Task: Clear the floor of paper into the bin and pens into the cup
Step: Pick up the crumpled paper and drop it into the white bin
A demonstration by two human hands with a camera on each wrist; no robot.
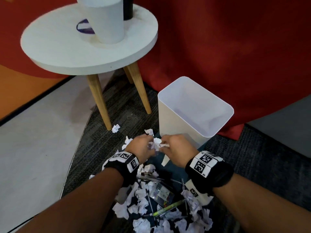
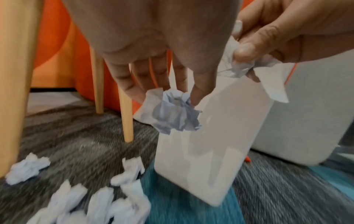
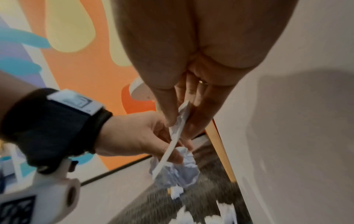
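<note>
Setting: grey patterned carpet (image 1: 104,125) w/ a teal patch, red curtain behind, round white side table (image 1: 67,52) on wooden legs at upper left.

We start at the hands, held close together just in front of the bin. Left hand (image 1: 142,147): in the left-wrist view its fingertips (image 2: 195,97) pinch a crumpled paper ball (image 2: 172,113), which hangs below them, off the floor. Right hand (image 1: 176,148): thumb and fingers pinch a second piece, a crumpled scrap w/ a flat strip (image 3: 178,136) trailing down. Both pieces are lifted but not yet over the opening.

Moving outward, the white bin (image 1: 195,111) stands upright just beyond the hands; as far as we see into it, approx. nothing lies inside, though its floor is partly hidden. A few loose paper balls (image 1: 116,128) lie by the table leg and near the bin's base.

Below the wrists sits the main paper heap (image 1: 143,199), many crumpled pieces mixed w/ several pens, incl. a green pen (image 1: 168,208) and dark ones, plus a small clear packet. The white cup (image 1: 104,19) stands on the table, well apart from the heap; its inside is not visible, so we cannot tell if any pen is in it.

Progress, in our judgement: early stage. Two papers in hand, most paper and all visible pens left on the floor.
</note>
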